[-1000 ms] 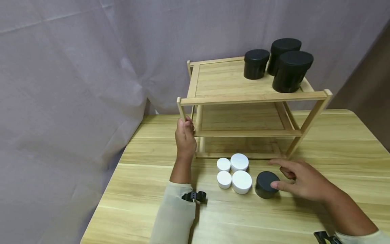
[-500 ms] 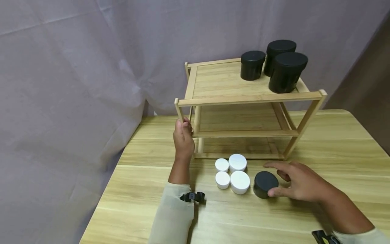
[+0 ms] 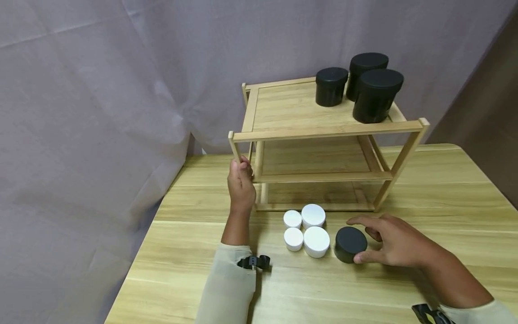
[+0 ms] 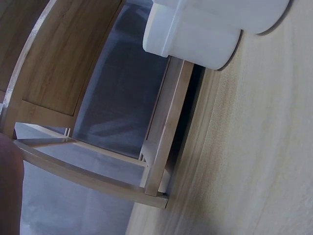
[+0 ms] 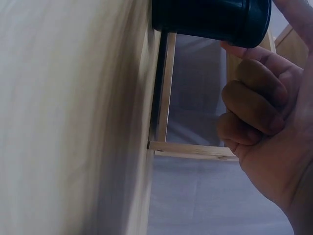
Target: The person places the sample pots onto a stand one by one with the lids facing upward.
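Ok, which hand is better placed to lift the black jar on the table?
Probably the right. The right hand is beside that black jar, fingers reaching about it. The left hand grips the rack, with white jars between it and the black jar.

The left arm [image 3: 236, 231] stretches forward, its wrist nearly straight, and the left hand [image 3: 242, 189] is curled in a grip. The right forearm [image 3: 449, 270] comes in at a slant from the lower right of the head view. The right hand [image 3: 400, 243] holds its thumb [image 3: 370, 256] and index finger [image 3: 366, 220] spread apart, the other three fingers [image 5: 252, 105] folded toward the palm.
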Available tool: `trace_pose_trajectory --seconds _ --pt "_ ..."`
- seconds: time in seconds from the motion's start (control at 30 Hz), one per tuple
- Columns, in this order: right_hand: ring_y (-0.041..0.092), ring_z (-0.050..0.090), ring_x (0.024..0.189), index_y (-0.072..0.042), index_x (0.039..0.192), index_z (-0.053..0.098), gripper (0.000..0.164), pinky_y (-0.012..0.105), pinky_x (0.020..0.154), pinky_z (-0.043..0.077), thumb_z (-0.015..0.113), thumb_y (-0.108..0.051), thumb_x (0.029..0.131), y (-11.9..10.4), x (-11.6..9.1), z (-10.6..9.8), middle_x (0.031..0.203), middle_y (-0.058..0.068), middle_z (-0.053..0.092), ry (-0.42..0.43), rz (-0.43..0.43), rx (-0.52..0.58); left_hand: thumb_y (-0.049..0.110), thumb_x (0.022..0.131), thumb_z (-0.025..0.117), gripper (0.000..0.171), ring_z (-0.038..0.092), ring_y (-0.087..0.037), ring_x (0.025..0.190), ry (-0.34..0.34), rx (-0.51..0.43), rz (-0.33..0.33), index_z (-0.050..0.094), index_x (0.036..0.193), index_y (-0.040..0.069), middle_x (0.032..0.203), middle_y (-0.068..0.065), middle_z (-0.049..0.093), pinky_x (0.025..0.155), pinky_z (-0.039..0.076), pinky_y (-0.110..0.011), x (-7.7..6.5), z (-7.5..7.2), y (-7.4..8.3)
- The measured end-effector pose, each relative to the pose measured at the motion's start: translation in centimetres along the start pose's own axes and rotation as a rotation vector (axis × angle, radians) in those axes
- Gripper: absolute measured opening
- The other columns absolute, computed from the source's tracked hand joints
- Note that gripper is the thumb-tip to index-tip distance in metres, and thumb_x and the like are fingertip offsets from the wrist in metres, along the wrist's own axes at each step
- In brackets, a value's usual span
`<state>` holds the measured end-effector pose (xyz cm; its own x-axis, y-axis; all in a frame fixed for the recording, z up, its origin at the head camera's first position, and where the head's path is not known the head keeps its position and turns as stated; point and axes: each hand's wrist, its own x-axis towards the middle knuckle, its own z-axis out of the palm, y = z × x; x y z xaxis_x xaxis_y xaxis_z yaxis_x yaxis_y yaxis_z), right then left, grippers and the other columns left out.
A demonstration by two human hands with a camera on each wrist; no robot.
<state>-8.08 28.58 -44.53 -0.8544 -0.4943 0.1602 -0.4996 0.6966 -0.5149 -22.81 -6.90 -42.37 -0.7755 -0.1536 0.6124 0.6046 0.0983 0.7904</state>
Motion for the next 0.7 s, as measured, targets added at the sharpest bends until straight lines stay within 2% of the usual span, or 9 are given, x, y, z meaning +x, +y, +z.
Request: trace_pose_trajectory --seconds 0.2,0.43,0.7 --pt "-0.008 0.018 0.057 -0.015 0.138 0.070 0.075 0.016 0.054 0.023 0.099 -0.051 0.078 0.27 0.04 -0.01 0.067 -0.024 0.021 -0.013 0.003 0.038 0.069 0.103 0.037 0.084 0.044 -0.010 0.072 -0.005 -0.007 -0.009 0.052 0.111 -0.013 0.081 -0.003 0.046 0.063 0.041 -0.021 0.07 0.03 0.00" --pt "-0.009 0.023 0.058 -0.027 0.133 0.072 0.067 0.015 0.054 0.026 0.101 -0.047 0.076 0.56 0.06 0.17 0.067 -0.026 0.026 0.027 -0.043 0.014 0.069 0.103 0.037 0.085 0.043 -0.009 0.070 -0.014 -0.012 -0.013 0.051 0.111 -0.014 0.080 -0.003 0.045 0.062 0.040 -0.020 0.05 0.03 -0.11" --pt "-0.010 0.024 0.059 -0.029 0.132 0.072 0.066 0.015 0.054 0.027 0.102 -0.046 0.075 0.63 0.11 0.14 0.068 -0.027 0.027 0.037 -0.054 0.005 0.069 0.103 0.037 0.085 0.043 -0.010 0.070 -0.014 -0.028 -0.011 0.050 0.111 -0.014 0.078 -0.002 0.044 0.062 0.040 -0.020 0.02 0.04 -0.03"
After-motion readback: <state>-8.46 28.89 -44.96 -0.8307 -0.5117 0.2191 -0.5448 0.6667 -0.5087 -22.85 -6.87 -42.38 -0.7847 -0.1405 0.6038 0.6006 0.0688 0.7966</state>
